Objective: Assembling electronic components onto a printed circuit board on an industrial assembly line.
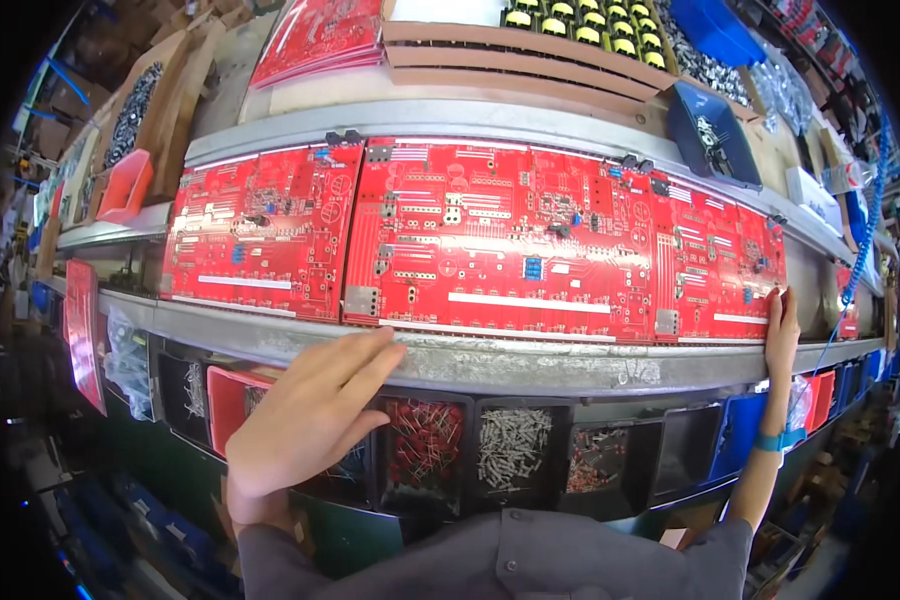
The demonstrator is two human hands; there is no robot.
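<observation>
Three red circuit boards lie side by side between two metal rails: a left board (255, 232), a large middle board (500, 240) and a right board (720, 270). My left hand (305, 415) is flat and empty, fingertips resting on the near metal rail (530, 362) just below the middle board's left corner. My right hand (780, 335) reaches far right, fingers pressed against the right board's outer edge. A blue band sits on that wrist.
Below the rail runs a row of black bins with small parts: red components (425, 440), grey pieces (513, 447). Red bins (227, 400) and blue bins (735, 435) flank them. Behind the boards are stacked red boards (320, 40), cardboard, yellow parts (585, 25) and a dark tray (710, 135).
</observation>
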